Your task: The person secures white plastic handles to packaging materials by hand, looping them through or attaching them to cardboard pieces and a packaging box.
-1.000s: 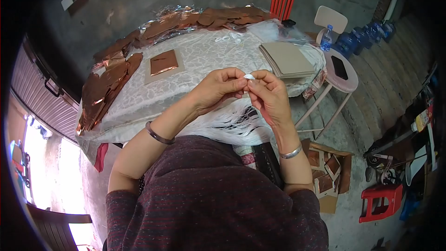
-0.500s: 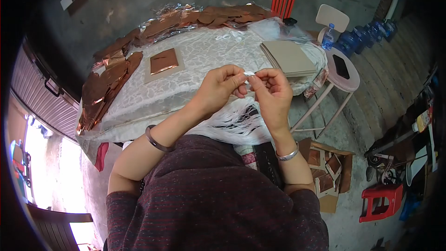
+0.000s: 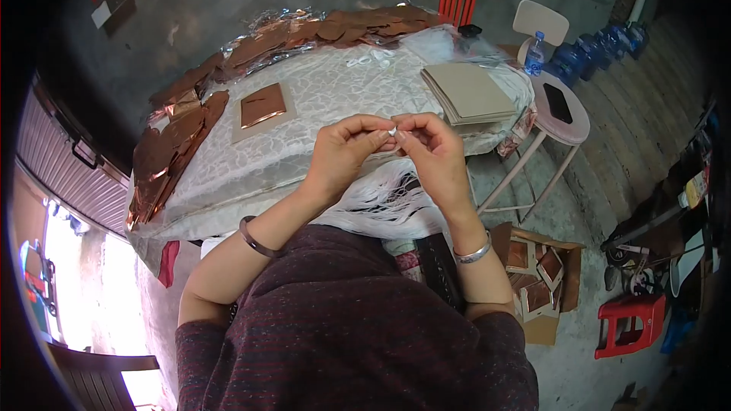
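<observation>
Both hands are pinched together over the table's near edge. Between their fingertips shows a small white bit of what looks like thread [image 3: 392,132]. My left hand [image 3: 343,154] grips it with thumb and forefinger, and my right hand [image 3: 435,151] pinches it from the other side. Beneath them, a large loose bundle of white threads [image 3: 381,202] hangs over my lap. Small white loops [image 3: 371,58] lie farther back on the lace-patterned tablecloth [image 3: 335,91]. To the left, a copper-coloured foil square [image 3: 263,105] rests on a grey card [image 3: 266,129].
A stack of grey boards [image 3: 472,93] sits at the table's right. Copper foil scraps [image 3: 171,152] line its left and back edges. Beside it stands a stool [image 3: 567,128] with a phone [image 3: 558,103] and a water bottle [image 3: 535,55]. A red stool [image 3: 630,326] is on the floor.
My two hands have drawn closer together and sit slightly left and lower. The white piece between the fingertips shows less. The view has shifted a little.
</observation>
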A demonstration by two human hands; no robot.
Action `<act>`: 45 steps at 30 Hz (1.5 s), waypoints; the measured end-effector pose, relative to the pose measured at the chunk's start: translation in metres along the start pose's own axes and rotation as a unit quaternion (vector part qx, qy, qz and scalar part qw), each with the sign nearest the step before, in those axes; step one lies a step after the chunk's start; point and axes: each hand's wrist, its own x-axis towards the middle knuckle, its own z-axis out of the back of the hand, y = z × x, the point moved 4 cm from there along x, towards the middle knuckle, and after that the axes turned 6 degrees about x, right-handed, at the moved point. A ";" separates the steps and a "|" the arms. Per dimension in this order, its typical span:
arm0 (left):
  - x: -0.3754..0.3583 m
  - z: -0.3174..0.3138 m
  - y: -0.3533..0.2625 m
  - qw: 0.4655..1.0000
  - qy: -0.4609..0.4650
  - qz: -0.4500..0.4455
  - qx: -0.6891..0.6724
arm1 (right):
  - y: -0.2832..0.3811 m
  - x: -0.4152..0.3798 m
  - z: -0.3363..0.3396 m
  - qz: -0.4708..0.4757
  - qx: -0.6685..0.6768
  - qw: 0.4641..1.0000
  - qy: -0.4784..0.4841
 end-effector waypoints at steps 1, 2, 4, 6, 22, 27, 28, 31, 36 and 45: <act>0.000 0.001 0.002 1.000 -0.003 0.002 0.020 | 0.000 0.001 0.002 -0.035 -0.024 0.999 0.033; 0.000 0.001 0.005 1.000 -0.002 0.003 0.021 | -0.001 0.002 0.004 -0.069 -0.048 0.994 0.067; 0.001 0.000 0.002 0.986 0.002 -0.094 0.135 | -0.002 0.003 0.011 -0.050 -0.109 0.990 0.073; 0.005 -0.005 0.003 0.994 -0.022 -0.058 0.093 | -0.002 0.003 0.012 -0.033 -0.166 0.982 0.079; 0.070 -0.001 0.059 0.985 -0.036 0.130 0.109 | -0.028 0.013 0.056 0.187 -0.301 0.935 0.004; 0.150 0.028 0.075 0.982 -0.055 0.096 0.154 | -0.073 0.004 0.108 -0.063 -0.080 0.990 -0.096; 0.168 0.034 0.077 0.980 -0.069 0.088 0.166 | -0.080 0.001 0.115 -0.067 -0.078 0.990 -0.097; 0.217 0.049 0.092 0.976 -0.086 0.053 0.192 | -0.107 -0.010 0.123 -0.106 -0.250 0.962 -0.004; 0.277 0.061 0.107 0.962 -0.132 0.025 0.238 | -0.133 -0.031 0.121 -0.099 -0.270 0.955 0.076; 0.271 0.024 0.106 0.777 -0.110 -0.168 0.596 | -0.100 -0.083 0.110 0.000 -0.392 0.919 0.047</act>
